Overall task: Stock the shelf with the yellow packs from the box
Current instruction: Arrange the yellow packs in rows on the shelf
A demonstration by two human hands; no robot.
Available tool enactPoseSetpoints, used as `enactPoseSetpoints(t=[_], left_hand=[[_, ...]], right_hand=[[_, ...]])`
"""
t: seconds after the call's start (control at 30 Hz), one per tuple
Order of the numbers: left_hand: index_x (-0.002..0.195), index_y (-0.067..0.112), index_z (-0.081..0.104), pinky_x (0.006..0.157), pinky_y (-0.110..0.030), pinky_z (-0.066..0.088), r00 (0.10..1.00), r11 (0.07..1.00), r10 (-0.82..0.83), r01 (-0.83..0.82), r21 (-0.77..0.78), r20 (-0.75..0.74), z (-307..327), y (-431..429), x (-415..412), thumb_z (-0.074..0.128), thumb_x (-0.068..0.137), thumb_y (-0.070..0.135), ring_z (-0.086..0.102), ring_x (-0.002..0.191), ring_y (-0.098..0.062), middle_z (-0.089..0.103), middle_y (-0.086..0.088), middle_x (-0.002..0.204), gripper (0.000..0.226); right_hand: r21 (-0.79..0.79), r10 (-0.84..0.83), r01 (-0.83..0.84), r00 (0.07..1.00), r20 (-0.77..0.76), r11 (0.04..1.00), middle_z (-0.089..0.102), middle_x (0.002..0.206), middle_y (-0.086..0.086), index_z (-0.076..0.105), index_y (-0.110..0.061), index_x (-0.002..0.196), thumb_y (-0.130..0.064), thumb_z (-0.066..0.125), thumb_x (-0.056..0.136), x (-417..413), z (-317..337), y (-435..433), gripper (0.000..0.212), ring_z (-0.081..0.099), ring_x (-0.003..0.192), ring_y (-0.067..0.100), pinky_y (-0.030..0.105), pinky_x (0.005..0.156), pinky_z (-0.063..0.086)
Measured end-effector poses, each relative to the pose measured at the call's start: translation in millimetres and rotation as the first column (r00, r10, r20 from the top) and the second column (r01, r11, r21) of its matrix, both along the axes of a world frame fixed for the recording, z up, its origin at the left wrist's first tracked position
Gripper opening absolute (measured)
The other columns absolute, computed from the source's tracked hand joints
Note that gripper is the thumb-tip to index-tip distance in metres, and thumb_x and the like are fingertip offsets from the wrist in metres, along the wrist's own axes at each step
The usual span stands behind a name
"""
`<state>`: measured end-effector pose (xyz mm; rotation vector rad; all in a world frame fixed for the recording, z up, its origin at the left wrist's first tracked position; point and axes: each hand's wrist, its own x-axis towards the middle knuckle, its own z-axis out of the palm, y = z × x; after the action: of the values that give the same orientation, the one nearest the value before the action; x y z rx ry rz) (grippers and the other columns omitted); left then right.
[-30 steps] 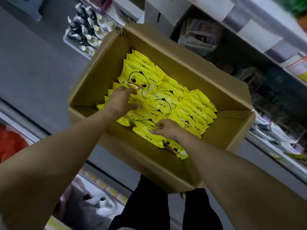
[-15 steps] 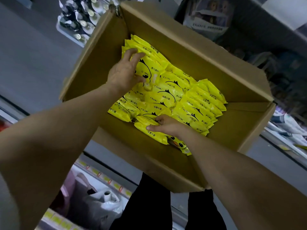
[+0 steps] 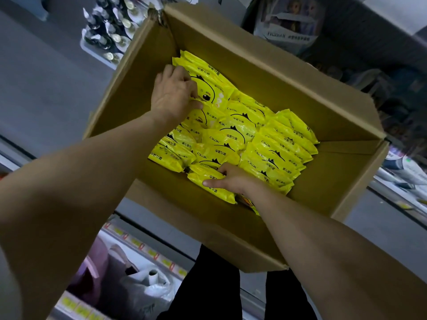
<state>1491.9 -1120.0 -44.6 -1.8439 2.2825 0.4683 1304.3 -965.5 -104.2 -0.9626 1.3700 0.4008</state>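
"Ckak" + Chinese print on yellow packs (image 3: 265,144), all lying in cardboard box (image 3: 265,72). Over a dozen, overlapping; exact count n/a. Left hand (image 3: 172,94) curled round duck-face pack (image 3: 210,88) at far-left corner. Right hand (image 3: 232,179) pinching front pack (image 3: 211,189), thumb on top. Hands apart. Shelf goods (image 3: 288,26) top right blurred, text unreadable.

Left hand (image 3: 172,98) covers half the duck-face pack (image 3: 209,92). Right hand (image 3: 231,180): fingertips buried behind the near pack (image 3: 213,191). Far-right shelf goods (image 3: 404,172) blurred, unreadable.
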Motion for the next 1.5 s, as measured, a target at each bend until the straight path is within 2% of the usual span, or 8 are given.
enactPoseSetpoints(t=[0.3,0.7,0.83,0.93,1.07,1.2,1.33,1.5], left_hand=[[0.084,0.013,0.047,0.049,-0.024,0.032,0.893,0.910,0.331,-0.216,0.353,-0.305,-7.2,26.8,20.0,0.057,0.097,0.033,0.038,0.059,-0.019,0.043,-0.002,0.065,0.027],[0.113,0.015,0.056,0.093,-0.045,0.050,0.510,0.683,0.717,-0.377,0.626,-0.475,22.0,44.1,13.9,0.044,0.100,0.034,0.060,0.104,-0.027,0.063,-0.010,0.114,0.025],[0.122,0.022,0.057,0.096,-0.035,0.042,0.361,0.643,0.765,-0.396,0.655,-0.533,52.2,55.1,-6.1,0.043,0.103,0.034,0.053,0.111,-0.019,0.059,0.001,0.120,0.026],[0.150,0.022,0.031,0.107,-0.033,0.026,0.342,0.567,0.821,-0.397,0.722,-0.457,73.3,65.2,-15.7,0.059,0.089,0.059,0.033,0.140,-0.022,0.035,0.002,0.153,0.077],[0.146,0.041,0.034,0.102,-0.064,0.036,0.390,0.505,0.842,-0.323,0.800,-0.373,104.2,77.9,-36.2,0.085,0.054,0.067,0.039,0.138,-0.034,0.032,-0.001,0.157,0.108],[0.145,0.023,0.039,0.109,-0.055,0.033,0.428,0.596,0.779,-0.275,0.755,-0.458,159.7,100.3,-86.2,0.081,0.072,0.039,0.040,0.137,-0.028,0.044,-0.001,0.149,0.086],[0.122,0.017,0.061,0.072,-0.039,0.059,0.431,0.667,0.713,-0.176,0.724,-0.553,215.1,123.7,-135.7,0.081,0.070,0.025,0.072,0.094,-0.024,0.073,-0.008,0.110,0.056],[0.119,0.014,0.064,0.091,-0.054,0.053,0.484,0.771,0.587,-0.089,0.631,-0.649,287.3,141.9,-218.7,0.086,0.061,0.028,0.070,0.100,-0.031,0.073,-0.010,0.109,0.064]], right_hand=[[-0.098,-0.060,0.056,0.998,-0.034,0.994,0.047,0.145,0.003,0.039,-0.018,0.143,-0.057,0.087,0.062,9.1,7.8,11.7,0.102,0.048,0.130,0.026,0.036,0.099,0.044],[-0.074,-0.187,0.193,0.980,0.072,0.978,0.053,0.141,0.002,0.053,-0.021,0.141,-0.056,0.067,0.086,-37.2,38.2,-2.6,0.066,0.048,0.132,0.026,0.041,0.107,0.041],[-0.061,-0.349,0.358,0.930,0.115,0.932,0.024,0.162,0.000,0.028,-0.024,0.155,-0.063,0.071,0.078,-59.2,65.5,2.9,0.096,0.028,0.147,0.026,0.048,0.116,0.030],[-0.101,-0.421,0.433,0.899,0.121,0.895,0.021,0.163,0.001,0.024,-0.022,0.156,-0.058,0.075,0.077,-71.1,87.8,8.6,0.100,0.027,0.147,0.026,0.046,0.113,0.030],[-0.170,-0.479,0.507,0.859,0.179,0.845,0.023,0.162,0.000,0.023,-0.019,0.156,-0.060,0.069,0.082,-90.6,125.2,17.1,0.097,0.028,0.146,0.026,0.046,0.111,0.032],[-0.263,-0.497,0.561,0.824,0.273,0.785,0.034,0.157,0.000,0.032,-0.016,0.153,-0.066,0.072,0.076,-123.1,172.7,32.9,0.100,0.037,0.142,0.022,0.042,0.114,0.034],[-0.242,-0.550,0.669,0.727,0.412,0.703,0.075,0.110,0.002,0.071,-0.023,0.111,-0.056,0.085,0.061,-176.9,220.1,53.3,0.061,0.071,0.102,0.023,0.049,0.097,0.053],[-0.364,-0.535,0.704,0.704,0.467,0.610,0.077,0.100,0.005,0.075,-0.019,0.097,-0.036,0.090,0.063,-257.7,292.9,81.1,0.040,0.073,0.094,0.026,0.049,0.091,0.056]])
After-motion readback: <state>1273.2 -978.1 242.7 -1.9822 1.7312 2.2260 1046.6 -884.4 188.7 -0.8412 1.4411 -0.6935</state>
